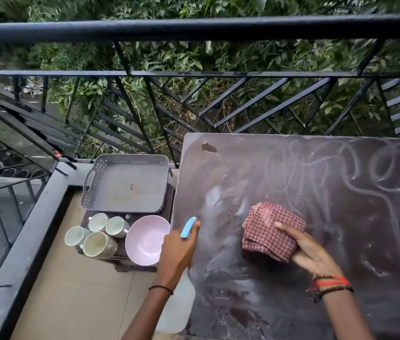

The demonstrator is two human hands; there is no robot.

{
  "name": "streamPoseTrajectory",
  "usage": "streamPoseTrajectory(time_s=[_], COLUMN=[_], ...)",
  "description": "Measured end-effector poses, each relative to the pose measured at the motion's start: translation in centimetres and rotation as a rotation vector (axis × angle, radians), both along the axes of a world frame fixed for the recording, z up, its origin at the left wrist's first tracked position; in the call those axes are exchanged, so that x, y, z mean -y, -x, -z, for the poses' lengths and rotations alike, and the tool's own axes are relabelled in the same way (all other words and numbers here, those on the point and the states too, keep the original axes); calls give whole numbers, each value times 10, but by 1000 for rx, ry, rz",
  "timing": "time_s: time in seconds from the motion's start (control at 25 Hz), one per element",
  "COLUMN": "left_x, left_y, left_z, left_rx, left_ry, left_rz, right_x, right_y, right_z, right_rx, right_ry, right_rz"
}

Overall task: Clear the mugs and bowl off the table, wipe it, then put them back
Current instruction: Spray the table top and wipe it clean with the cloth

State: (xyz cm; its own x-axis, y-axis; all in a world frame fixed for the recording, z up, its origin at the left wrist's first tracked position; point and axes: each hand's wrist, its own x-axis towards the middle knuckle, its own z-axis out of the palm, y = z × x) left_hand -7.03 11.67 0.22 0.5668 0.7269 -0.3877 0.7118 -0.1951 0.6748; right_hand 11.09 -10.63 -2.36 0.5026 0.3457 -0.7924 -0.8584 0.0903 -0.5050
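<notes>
Right hand (309,249): grips a folded red-checked cloth (267,229), thumb on top, pressing it on the table (316,180).
Left hand (178,249): curled round a spray bottle (188,227) at the table's left edge.
Table: dark top, streaked with wet smears.
Mugs (99,244): four, clustered on a low stand left of the table.
Bowl (145,239): pink, just right of the mugs.
Tray (125,185): grey, just beyond them.

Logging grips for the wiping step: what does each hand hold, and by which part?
The left hand grips a spray bottle at its neck, below the blue nozzle. The right hand holds a folded checked cloth by its right edge.
</notes>
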Motion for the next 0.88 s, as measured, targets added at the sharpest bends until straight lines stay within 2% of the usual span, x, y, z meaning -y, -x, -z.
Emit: streamPoseTrajectory(time_s=[0.2,0.32,0.48,0.52,0.56,0.64,0.72,0.8,0.88], left_x=[-17,-21,-28,-31,-34,-44,-54,-68,-83], left_y=[26,32,28,26,24,19,15,13,11], left_z=[-3,0,2,1,0,-1,-4,-5,-5], left_rx=[39,67,86,87,90,103,122,145,147], left_ry=[36,61,118,130,147,187,237,294,259], left_rz=[-127,-134,-156,-160,-164,-177,-188,-218,-216], right_x=[-16,-30,-70,-82,-92,-113,-133,-150,-163], right_y=[-8,-21,-56,-65,-74,-79,-59,-30,-7], right_z=[-6,-12,-18,-17,-11,4,21,56,82], right_rx=[54,129,304,395,535,901,1071,1077,1106], right_ry=[-20,-7,115,225,423,932,1011,1107,1258], right_rz=[-39,-101,-393,-458,-528,-547,-604,-754,-775])
